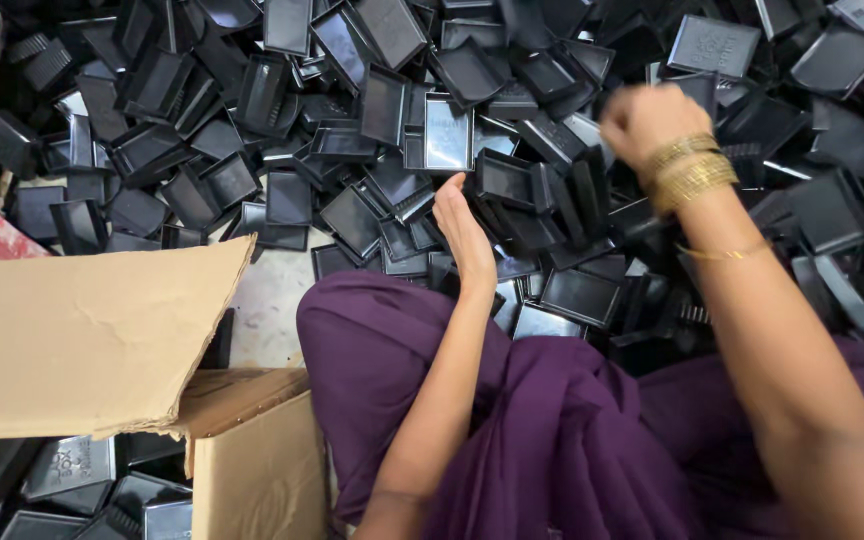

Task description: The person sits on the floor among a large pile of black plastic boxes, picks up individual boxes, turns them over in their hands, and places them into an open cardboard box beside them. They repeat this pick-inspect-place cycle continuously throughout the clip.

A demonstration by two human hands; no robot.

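Black plastic trays (449, 133), too many for us to count; our left hand (464, 232) lies loose on them, our blurred right hand (649, 118) unreadable, one cardboard box (252, 465).

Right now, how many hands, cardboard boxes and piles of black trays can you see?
Hands: 2, the left hand and the right hand
Cardboard box: 1
Pile of black trays: 1, its trays too many to count
Total: 4
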